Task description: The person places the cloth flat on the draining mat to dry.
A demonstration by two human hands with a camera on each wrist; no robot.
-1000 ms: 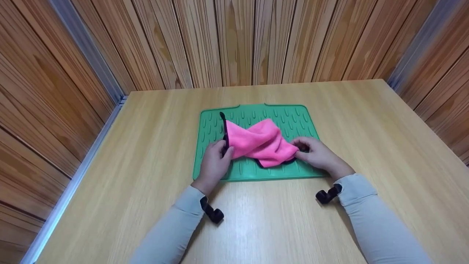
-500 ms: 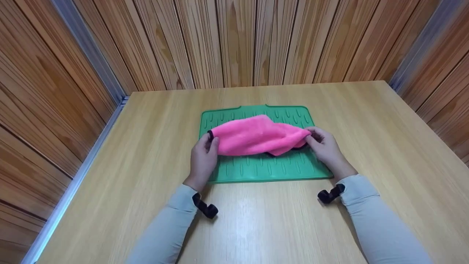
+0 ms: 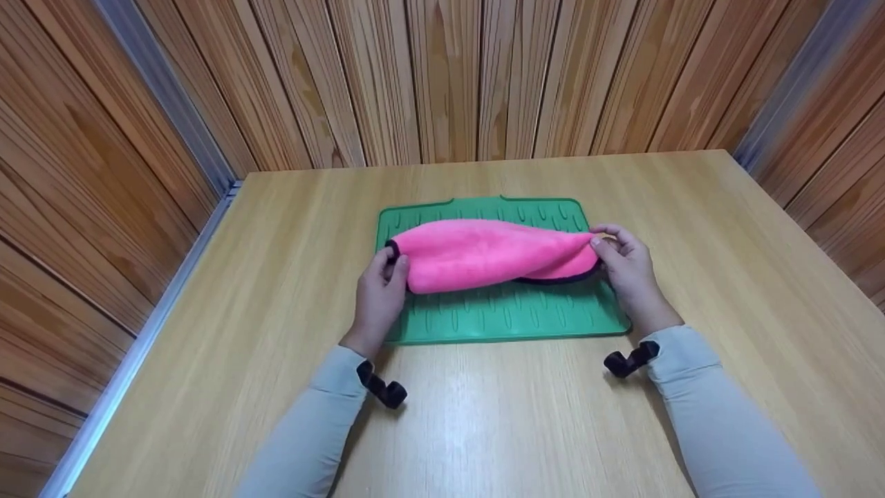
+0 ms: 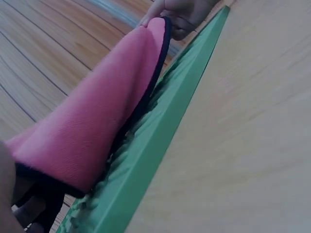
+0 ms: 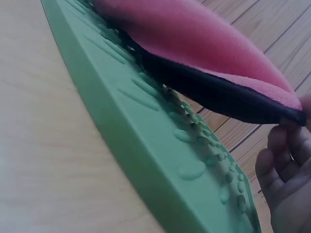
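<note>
A pink cloth (image 3: 484, 256) with a dark edging is stretched between both hands over a green ridged mat (image 3: 484, 321). My left hand (image 3: 379, 294) pinches its left end between thumb and fingers. At the other end, my right hand (image 3: 630, 277) pinches the upper right corner. The cloth's lower edge droops and folds near the right side. In the right wrist view, the dark underside of the cloth (image 5: 204, 34) shows, raised off the mat (image 5: 131, 141). The left wrist view has the cloth (image 4: 92, 121) slanting up toward the far hand.
The mat lies flat on a light wooden table (image 3: 484, 415). Wood-plank walls (image 3: 442, 83) stand behind and at both sides, with a metal strip (image 3: 138, 346) along the left. A small black device (image 3: 384, 387) is strapped to each wrist.
The crumpled cloth has been lifted and pulled out lengthwise. My left hand has moved left and slightly up; my right hand has moved right and up.
</note>
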